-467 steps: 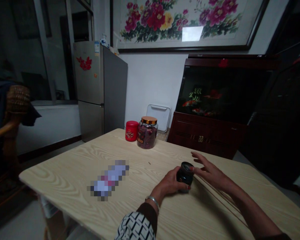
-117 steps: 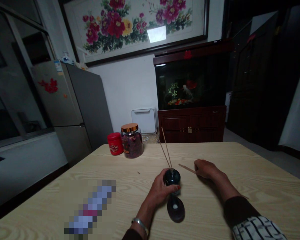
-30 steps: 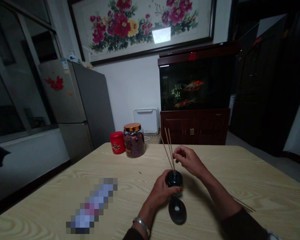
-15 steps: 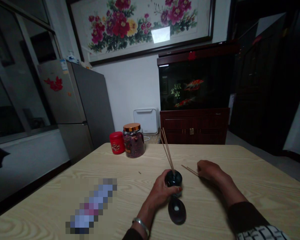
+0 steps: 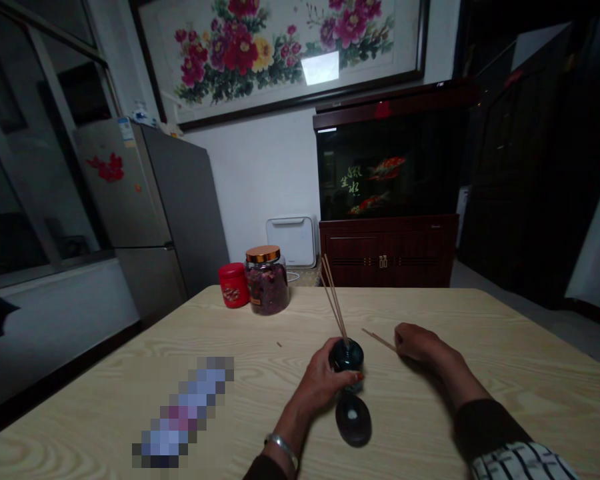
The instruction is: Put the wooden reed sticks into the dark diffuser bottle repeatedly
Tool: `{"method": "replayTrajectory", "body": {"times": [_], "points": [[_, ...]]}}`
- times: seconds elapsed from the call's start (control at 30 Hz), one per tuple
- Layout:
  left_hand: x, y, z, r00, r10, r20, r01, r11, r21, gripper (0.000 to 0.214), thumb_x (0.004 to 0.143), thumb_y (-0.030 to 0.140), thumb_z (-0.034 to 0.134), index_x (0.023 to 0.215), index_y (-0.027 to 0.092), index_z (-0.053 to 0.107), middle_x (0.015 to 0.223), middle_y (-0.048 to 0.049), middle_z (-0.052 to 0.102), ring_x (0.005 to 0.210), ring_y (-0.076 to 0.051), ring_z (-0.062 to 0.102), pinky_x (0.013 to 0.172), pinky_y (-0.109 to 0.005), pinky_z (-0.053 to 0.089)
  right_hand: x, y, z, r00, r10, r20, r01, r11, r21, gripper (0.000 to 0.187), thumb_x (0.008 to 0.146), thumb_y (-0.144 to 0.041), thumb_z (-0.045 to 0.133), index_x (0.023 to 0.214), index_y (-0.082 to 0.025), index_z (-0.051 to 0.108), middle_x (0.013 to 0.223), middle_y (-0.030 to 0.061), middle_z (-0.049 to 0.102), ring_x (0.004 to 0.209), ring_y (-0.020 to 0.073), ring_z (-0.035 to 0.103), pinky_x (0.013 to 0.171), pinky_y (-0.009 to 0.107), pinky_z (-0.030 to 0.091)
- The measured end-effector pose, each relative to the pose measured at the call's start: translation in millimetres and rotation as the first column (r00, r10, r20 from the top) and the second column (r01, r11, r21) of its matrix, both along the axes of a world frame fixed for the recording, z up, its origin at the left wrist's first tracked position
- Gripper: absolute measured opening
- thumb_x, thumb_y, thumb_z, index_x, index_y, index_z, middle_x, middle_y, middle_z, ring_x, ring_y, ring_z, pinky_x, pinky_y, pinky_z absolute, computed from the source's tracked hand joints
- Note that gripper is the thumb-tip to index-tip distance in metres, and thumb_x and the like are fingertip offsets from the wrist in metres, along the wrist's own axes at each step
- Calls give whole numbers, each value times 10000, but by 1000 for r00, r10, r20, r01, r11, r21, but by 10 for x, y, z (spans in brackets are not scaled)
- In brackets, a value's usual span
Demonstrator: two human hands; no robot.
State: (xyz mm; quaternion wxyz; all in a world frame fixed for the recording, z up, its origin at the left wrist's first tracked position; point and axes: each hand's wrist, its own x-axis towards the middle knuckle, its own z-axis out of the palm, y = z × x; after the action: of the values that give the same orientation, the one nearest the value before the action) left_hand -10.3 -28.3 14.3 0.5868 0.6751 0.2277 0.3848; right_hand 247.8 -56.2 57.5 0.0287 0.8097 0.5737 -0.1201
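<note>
My left hand (image 5: 321,385) is wrapped round a small dark glass bottle (image 5: 349,357) that stands on the pale wooden table (image 5: 240,333). Thin reed sticks (image 5: 333,302) rise out of the bottle's neck and lean to the left. The bottle's dark lid (image 5: 353,418) lies on the table just in front of it. My right hand (image 5: 417,341) rests on the table to the right of the bottle, fingers pinched on a loose reed stick (image 5: 379,339) that points left toward the bottle.
A glass jar with a gold lid (image 5: 265,280) and a red tin (image 5: 233,285) stand at the table's far edge. A blurred-out flat object (image 5: 185,413) lies at the left front. Beyond the table are a fridge (image 5: 153,207) and a fish tank (image 5: 387,167).
A second ago my right hand was up at the sticks in the bottle. It has since dropped to the table on the right and closed on a loose stick. The left hand has stayed put.
</note>
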Motion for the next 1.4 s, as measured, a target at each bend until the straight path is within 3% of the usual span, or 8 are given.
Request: {"method": "replayTrajectory", "body": {"times": [0.2,0.43,0.57,0.67,0.77,0.87,1.17,1.4], "points": [[2,7,-17,1000,-2,-3,2,1000,22,554,649,205,824,1163,146,626,999,-67,659,933,-217,600,823,-312,472,33,40,-77,998,8,-56,-5,998,62,342,949,-360,606,1240,-180,595,1246,83,624,1041,216,642,881,438,552],[-7,26,-35,1000,-2,-6,3,1000,30,579,641,213,830,1178,144,624,1028,-83,663,960,-235,599,849,-337,469,53,4,162,967,124,-224,-35,932,362,50,720,-117,678,750,-157,683,842,66,701,803,191,627,692,280,433],[2,42,-75,1000,7,-10,-7,1000,22,583,640,215,836,1177,141,621,1024,-80,664,951,-229,599,839,-330,470,-92,-55,573,894,299,-335,-28,781,624,165,867,-290,553,939,-191,663,916,43,690,837,173,609,689,268,454],[5,38,-70,1000,-9,15,9,1000,6,555,638,217,840,1146,138,631,1011,-77,668,942,-225,600,834,-324,467,-285,-132,829,669,489,-559,276,536,798,275,824,-420,640,989,-201,656,881,32,667,760,159,590,596,258,449],[3,27,-44,999,-18,28,18,1000,2,557,631,222,846,1139,139,634,1011,-78,671,942,-225,602,836,-325,466,-468,-190,957,388,661,-643,572,374,730,311,697,-388,791,925,-204,685,831,14,649,699,132,569,547,236,431],[2,20,-28,1000,-7,21,6,1000,10,550,627,231,850,1126,136,637,996,-78,669,930,-224,605,831,-326,466,-600,-196,976,293,720,-629,656,327,680,297,663,-342,830,894,-206,703,827,8,649,697,120,566,539,224,433],[5,54,-67,1000,-17,20,17,1000,-13,582,619,204,855,1150,139,625,1021,-86,666,950,-227,605,837,-328,467,-779,-128,905,420,720,-553,557,276,783,217,741,-319,791,900,-200,702,865,10,664,681,110,544,530,228,436],[1,57,-72,1000,3,1,-3,1000,1,579,624,209,856,1152,140,628,1017,-89,665,944,-227,600,840,-335,468,-754,-181,960,510,708,-489,535,184,825,201,775,-325,762,914,-204,681,886,11,662,673,113,539,553,245,438]]}}
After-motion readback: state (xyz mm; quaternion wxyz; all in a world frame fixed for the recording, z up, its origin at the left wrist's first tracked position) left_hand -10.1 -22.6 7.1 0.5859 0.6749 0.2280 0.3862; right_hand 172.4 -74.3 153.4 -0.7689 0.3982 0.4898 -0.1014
